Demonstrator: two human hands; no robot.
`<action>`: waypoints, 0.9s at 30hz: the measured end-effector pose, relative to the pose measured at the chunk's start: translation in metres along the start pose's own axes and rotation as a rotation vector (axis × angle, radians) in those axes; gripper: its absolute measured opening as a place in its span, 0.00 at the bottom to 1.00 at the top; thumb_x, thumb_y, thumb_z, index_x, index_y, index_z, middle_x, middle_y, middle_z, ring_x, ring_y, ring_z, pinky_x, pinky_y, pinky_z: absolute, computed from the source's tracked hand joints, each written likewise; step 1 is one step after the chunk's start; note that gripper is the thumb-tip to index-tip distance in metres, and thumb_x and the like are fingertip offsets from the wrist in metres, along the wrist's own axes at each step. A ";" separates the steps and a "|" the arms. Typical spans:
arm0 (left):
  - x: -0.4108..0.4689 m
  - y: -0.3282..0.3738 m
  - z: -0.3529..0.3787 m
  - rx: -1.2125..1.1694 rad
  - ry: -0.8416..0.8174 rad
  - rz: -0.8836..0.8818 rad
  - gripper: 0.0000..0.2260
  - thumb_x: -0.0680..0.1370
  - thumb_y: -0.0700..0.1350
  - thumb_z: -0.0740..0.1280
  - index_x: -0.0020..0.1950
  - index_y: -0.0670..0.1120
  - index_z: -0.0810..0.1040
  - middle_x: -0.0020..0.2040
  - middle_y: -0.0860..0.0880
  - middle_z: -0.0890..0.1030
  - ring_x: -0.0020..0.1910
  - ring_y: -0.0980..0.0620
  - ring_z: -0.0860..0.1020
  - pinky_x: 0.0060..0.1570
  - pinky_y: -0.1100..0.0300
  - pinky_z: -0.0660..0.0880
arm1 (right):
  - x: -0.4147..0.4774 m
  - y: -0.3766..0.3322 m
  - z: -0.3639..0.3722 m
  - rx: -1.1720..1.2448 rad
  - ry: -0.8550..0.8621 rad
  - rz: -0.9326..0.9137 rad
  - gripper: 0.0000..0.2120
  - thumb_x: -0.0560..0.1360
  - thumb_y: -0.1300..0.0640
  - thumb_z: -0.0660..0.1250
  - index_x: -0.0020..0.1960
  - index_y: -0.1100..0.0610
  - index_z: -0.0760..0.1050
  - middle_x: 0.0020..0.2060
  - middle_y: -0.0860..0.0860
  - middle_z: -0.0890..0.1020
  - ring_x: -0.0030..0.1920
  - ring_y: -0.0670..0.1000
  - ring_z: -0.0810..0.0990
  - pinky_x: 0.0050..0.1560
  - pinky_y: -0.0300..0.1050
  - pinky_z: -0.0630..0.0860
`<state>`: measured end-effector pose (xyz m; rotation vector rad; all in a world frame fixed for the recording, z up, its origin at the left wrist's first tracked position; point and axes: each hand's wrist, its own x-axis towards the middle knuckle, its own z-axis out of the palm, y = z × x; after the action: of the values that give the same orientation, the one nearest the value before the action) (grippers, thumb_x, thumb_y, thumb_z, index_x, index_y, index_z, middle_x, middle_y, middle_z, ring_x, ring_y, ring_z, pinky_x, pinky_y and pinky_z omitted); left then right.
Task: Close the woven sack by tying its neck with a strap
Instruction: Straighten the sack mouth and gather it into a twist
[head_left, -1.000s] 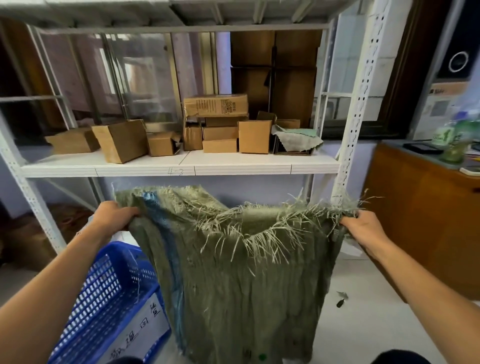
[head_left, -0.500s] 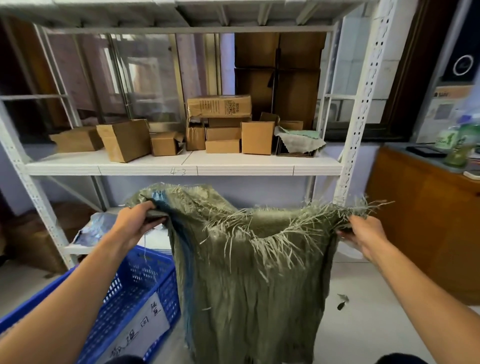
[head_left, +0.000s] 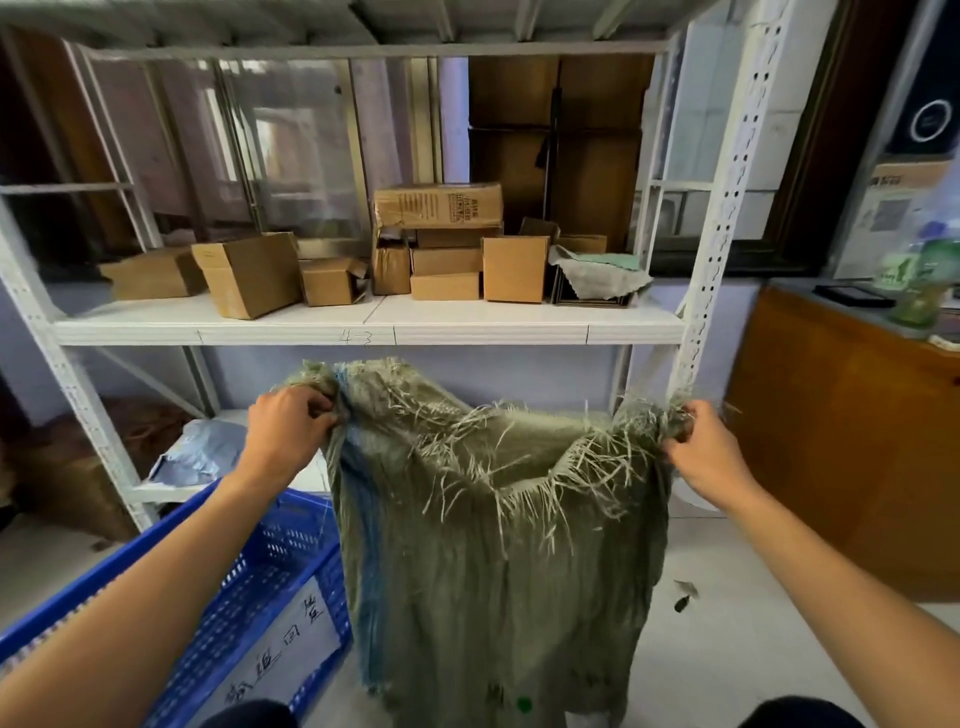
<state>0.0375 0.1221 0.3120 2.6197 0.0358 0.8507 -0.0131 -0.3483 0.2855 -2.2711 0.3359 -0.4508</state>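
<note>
Olive-green woven sack (head_left: 493, 545) hangs between the two sets of fingers, mouth up, body draping below them toward the floor. Left hand (head_left: 288, 426): fingers (head_left: 319, 402) curled round a bunched wad of the blue-striped rim corner. Right hand (head_left: 711, 457): fingers (head_left: 680, 447) pinching the opposite frayed corner. The hands are well apart, so the rim is stretched wide and the near edge sags between them. My read: squaring up the mouth so the neck gathers evenly. Holding it high lets the sack's own weight pull the cloth straight. It looks limp; can't tell if anything's inside. Neck not gathered yet and no strap in view, so tying hasn't begun. Blue crate (head_left: 249, 587) is below the left fingers, just beside the sack. Shelf (head_left: 363, 330) with cardboard boxes (head_left: 514, 267) is above and beyond both sets of fingers. Wooden counter (head_left: 841, 426) is out past the right fingers.
</note>
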 end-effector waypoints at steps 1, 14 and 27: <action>0.000 -0.001 -0.001 0.049 0.000 0.038 0.07 0.72 0.42 0.77 0.48 0.43 0.87 0.46 0.42 0.87 0.48 0.38 0.82 0.50 0.48 0.76 | 0.000 0.001 0.002 -0.063 0.024 -0.004 0.25 0.77 0.65 0.69 0.71 0.58 0.65 0.48 0.55 0.79 0.43 0.53 0.78 0.45 0.53 0.79; -0.005 0.032 -0.010 0.120 -0.159 -0.051 0.07 0.69 0.33 0.67 0.45 0.37 0.72 0.39 0.36 0.82 0.41 0.32 0.80 0.38 0.49 0.74 | -0.001 -0.014 0.006 0.029 -0.088 0.124 0.12 0.82 0.63 0.59 0.44 0.66 0.76 0.29 0.60 0.84 0.31 0.57 0.86 0.39 0.54 0.84; 0.002 0.012 -0.022 -1.097 -0.560 -0.681 0.10 0.81 0.35 0.55 0.54 0.33 0.75 0.50 0.35 0.85 0.46 0.44 0.86 0.40 0.55 0.84 | 0.012 -0.001 -0.011 0.746 -0.446 0.341 0.15 0.78 0.62 0.53 0.62 0.65 0.68 0.57 0.64 0.83 0.53 0.63 0.84 0.49 0.56 0.81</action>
<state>0.0252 0.1192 0.3337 1.5251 0.2206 -0.1397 -0.0062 -0.3592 0.2955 -1.4856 0.2584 0.1104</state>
